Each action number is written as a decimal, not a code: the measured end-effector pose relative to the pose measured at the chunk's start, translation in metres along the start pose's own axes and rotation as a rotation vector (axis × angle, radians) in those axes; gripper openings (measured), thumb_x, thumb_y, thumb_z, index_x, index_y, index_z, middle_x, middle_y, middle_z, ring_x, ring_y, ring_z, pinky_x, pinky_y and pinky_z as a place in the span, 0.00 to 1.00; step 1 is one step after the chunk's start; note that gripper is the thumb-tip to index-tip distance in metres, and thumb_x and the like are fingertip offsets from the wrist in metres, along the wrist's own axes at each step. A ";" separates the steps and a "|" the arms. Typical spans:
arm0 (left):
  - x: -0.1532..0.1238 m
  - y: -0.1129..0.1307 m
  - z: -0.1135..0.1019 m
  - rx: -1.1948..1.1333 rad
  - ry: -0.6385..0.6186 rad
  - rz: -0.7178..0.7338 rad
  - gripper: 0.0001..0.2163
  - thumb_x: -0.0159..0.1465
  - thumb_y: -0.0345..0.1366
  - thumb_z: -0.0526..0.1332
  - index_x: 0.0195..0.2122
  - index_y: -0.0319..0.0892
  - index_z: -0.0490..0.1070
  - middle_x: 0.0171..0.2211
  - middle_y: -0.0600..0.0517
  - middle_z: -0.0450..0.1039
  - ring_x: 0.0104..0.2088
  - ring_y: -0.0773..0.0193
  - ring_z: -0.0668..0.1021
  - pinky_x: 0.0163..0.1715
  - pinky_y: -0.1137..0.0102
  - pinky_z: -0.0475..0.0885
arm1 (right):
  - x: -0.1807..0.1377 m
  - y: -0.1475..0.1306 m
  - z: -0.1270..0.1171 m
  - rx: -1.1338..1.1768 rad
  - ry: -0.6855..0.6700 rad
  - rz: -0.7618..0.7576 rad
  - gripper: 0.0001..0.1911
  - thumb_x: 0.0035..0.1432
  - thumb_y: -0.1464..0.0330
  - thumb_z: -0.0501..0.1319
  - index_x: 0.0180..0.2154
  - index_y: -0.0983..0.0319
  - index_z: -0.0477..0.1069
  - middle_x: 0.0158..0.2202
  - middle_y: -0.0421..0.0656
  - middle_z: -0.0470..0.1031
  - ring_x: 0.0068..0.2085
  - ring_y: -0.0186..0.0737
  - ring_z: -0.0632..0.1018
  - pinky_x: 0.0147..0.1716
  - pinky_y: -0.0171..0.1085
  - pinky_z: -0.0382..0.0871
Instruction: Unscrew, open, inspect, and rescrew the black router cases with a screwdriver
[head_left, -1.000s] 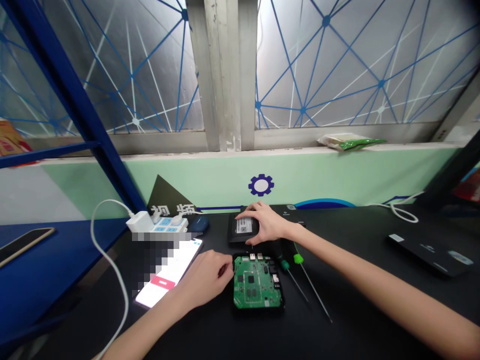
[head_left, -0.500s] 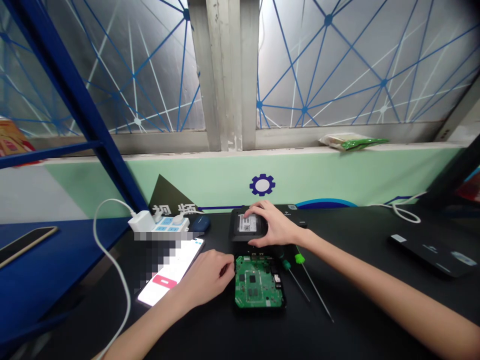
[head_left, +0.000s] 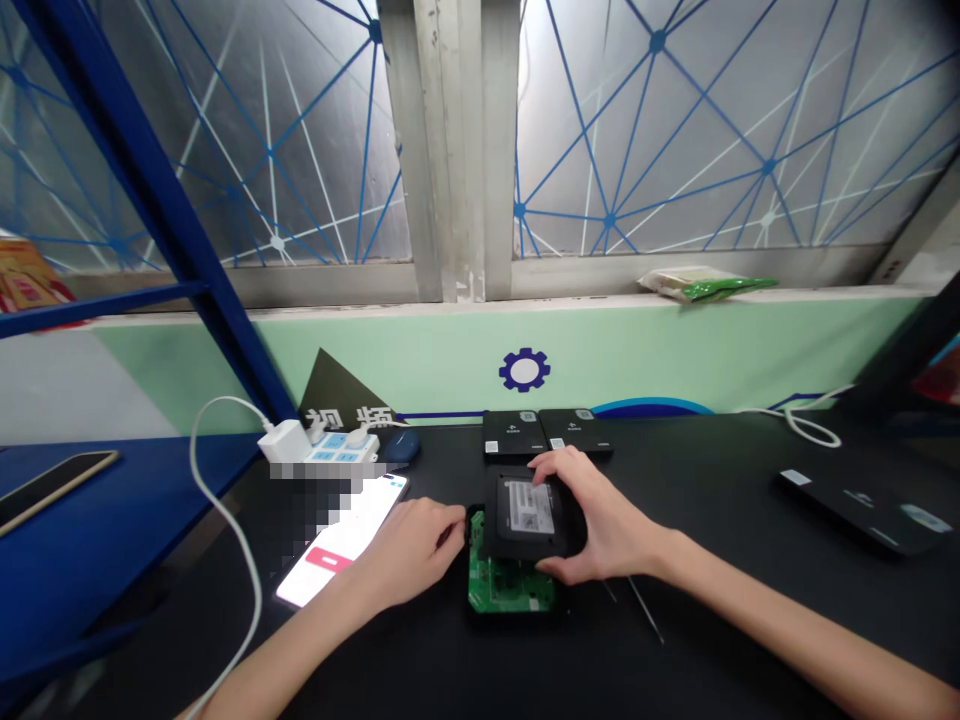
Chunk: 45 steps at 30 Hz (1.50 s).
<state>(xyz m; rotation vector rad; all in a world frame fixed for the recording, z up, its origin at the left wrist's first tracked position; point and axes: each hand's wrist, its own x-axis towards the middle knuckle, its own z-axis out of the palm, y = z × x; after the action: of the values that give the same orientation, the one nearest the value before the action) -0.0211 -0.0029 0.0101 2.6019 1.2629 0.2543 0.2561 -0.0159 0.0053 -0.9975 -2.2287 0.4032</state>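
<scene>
My right hand (head_left: 609,525) grips a black plastic cover with a white label (head_left: 529,515) and holds it just above the far half of a green circuit board (head_left: 510,590), which sits in a black case base on the dark table. My left hand (head_left: 411,560) lies curled on the table, its fingertips touching the left edge of that base. Only the near part of the board shows below the cover. The tips of two screwdrivers (head_left: 643,610) stick out from under my right wrist.
A lit phone (head_left: 339,545) lies left of my left hand. Behind it are a white power strip (head_left: 319,448) with a charger and cable, and a dark mouse (head_left: 403,446). Two black boxes (head_left: 546,432) sit by the wall; a flat black device (head_left: 862,505) lies at right.
My right hand lifted the black cover from the back of the table and brought it toward me, over the green board. Two boxes behind are now uncovered. My left hand stayed put.
</scene>
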 end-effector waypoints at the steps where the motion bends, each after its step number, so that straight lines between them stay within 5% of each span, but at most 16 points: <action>1: 0.000 0.000 -0.001 0.011 0.000 -0.011 0.15 0.70 0.33 0.48 0.24 0.43 0.57 0.21 0.54 0.66 0.23 0.64 0.72 0.25 0.69 0.55 | -0.002 -0.003 0.002 0.008 -0.014 0.002 0.34 0.37 0.64 0.73 0.45 0.57 0.61 0.49 0.47 0.66 0.47 0.52 0.68 0.48 0.50 0.65; 35: 0.000 0.004 -0.005 0.097 -0.015 -0.049 0.15 0.70 0.35 0.49 0.25 0.43 0.59 0.22 0.53 0.69 0.24 0.61 0.74 0.24 0.70 0.54 | -0.008 -0.020 0.018 -0.032 -0.172 -0.031 0.30 0.44 0.51 0.71 0.43 0.59 0.66 0.55 0.51 0.67 0.53 0.53 0.69 0.49 0.51 0.69; 45: 0.000 0.000 -0.002 0.101 -0.003 -0.049 0.14 0.70 0.34 0.49 0.26 0.43 0.61 0.23 0.52 0.70 0.25 0.60 0.75 0.24 0.69 0.54 | -0.010 -0.017 0.019 -0.082 -0.193 -0.061 0.40 0.48 0.43 0.67 0.56 0.60 0.67 0.58 0.53 0.68 0.55 0.56 0.70 0.56 0.54 0.65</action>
<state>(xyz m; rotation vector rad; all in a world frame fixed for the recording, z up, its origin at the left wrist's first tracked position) -0.0213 -0.0027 0.0118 2.6492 1.3707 0.1820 0.2390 -0.0353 -0.0043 -0.9647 -2.4604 0.3982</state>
